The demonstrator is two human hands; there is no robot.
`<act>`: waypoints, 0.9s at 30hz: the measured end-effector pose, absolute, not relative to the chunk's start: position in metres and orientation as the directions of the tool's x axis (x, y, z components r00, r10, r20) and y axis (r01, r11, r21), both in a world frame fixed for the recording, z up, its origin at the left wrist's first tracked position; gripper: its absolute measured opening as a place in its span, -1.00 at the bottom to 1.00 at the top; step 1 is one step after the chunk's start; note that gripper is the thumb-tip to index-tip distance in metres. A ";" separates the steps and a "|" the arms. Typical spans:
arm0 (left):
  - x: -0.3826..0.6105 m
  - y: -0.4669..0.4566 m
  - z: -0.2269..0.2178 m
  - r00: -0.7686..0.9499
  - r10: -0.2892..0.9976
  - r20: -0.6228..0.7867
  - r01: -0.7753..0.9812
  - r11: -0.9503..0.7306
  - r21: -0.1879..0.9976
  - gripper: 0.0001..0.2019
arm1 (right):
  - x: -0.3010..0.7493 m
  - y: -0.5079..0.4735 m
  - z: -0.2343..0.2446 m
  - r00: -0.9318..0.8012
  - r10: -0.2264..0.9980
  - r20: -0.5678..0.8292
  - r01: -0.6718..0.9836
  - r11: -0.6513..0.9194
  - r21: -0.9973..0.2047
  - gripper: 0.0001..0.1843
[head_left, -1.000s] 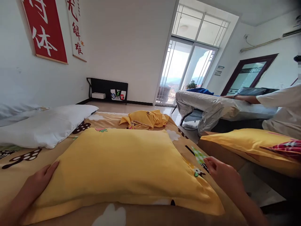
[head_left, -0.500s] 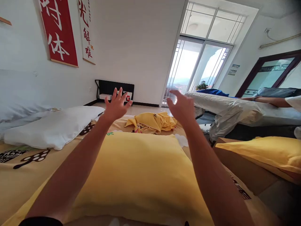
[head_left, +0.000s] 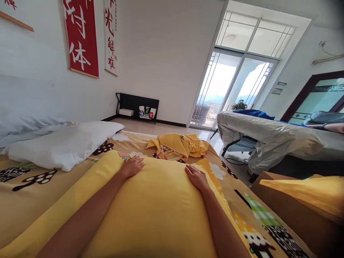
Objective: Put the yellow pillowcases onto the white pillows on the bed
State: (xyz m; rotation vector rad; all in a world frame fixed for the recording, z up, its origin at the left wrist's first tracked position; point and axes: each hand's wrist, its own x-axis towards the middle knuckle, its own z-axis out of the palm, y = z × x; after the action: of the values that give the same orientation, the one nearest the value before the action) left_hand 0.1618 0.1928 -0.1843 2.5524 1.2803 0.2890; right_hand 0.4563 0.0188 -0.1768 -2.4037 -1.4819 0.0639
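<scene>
A large yellow pillow point(head_left: 158, 204) lies in front of me on the bed with the cartoon-print sheet point(head_left: 21, 193). Both my arms stretch over it. My left hand point(head_left: 132, 166) lies flat on the pillow's far left part, fingers extended. My right hand point(head_left: 197, 177) lies flat on its far right part, fingers together and stretched out. Neither hand holds anything. Just beyond the pillow sits a crumpled yellow cloth point(head_left: 177, 146).
A white pillow point(head_left: 64, 143) lies at the left by the wall. To the right stands another bed with a yellow pillow point(head_left: 311, 193), and beyond it a person's arm point(head_left: 329, 127) rests on a grey cover point(head_left: 268, 139). Glass doors point(head_left: 228, 89) stand at the back.
My hands went from the pillow's near corners up into the air, then came down flat on its far end. The view has shifted right and closer to the pillow.
</scene>
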 end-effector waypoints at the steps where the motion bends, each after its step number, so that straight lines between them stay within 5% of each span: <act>1: 0.152 0.193 -0.186 0.601 0.796 0.069 0.737 -0.586 0.336 -0.45 | 0.463 0.016 -0.180 0.479 0.870 0.116 0.852 -0.429 -0.299 -0.47; 10: 0.098 0.192 -0.187 0.485 0.857 0.174 0.783 -0.515 0.350 -0.43 | 0.467 -0.024 -0.191 0.590 0.796 0.131 0.779 -0.520 -0.351 -0.38; 15: 0.042 0.185 -0.199 0.531 0.813 0.238 0.718 -0.581 0.383 -0.35 | 0.473 -0.129 -0.231 0.575 0.800 0.170 0.687 -0.360 -0.632 -0.17; 22: -0.009 0.189 -0.210 0.420 0.892 0.169 0.755 -0.446 0.480 -0.24 | 0.515 -0.176 -0.212 0.591 0.747 -0.303 0.138 -0.464 -0.875 -0.09; 27: -0.016 0.176 -0.212 0.427 0.880 0.209 0.699 -0.468 0.541 -0.20 | 0.489 -0.132 -0.184 0.259 0.828 -0.497 -0.183 -0.463 -0.867 -0.26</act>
State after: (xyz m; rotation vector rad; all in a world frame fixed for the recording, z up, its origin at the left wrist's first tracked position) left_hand -0.0158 0.1758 -0.2125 2.3134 1.3474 0.6677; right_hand 0.4890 -0.1324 -0.1842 -1.6038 -0.6118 1.3710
